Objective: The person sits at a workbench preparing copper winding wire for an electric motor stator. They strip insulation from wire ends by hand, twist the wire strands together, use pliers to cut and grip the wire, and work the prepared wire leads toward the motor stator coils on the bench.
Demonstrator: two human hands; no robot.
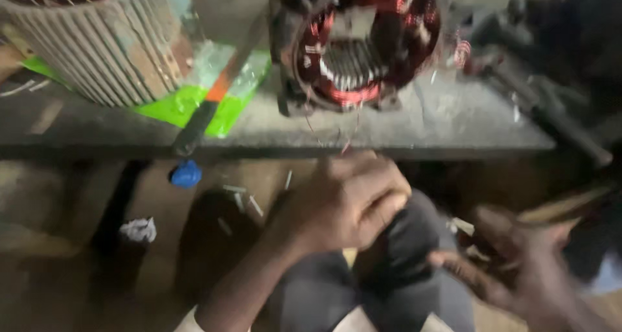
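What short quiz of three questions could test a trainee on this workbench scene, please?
1. True or false: the left hand rests inside the motor stator.
2. Which lies under the ribbed motor housing on the bench? A) green plastic sheet B) red cloth C) white towel
3. Fill in: the small object on the floor below the bench edge is coloured ____.

Key:
1. False; it is closed in a loose fist below the bench edge, apart from the stator.
2. A, the green plastic sheet.
3. Blue; the blue object. The right hand is too blurred to judge.
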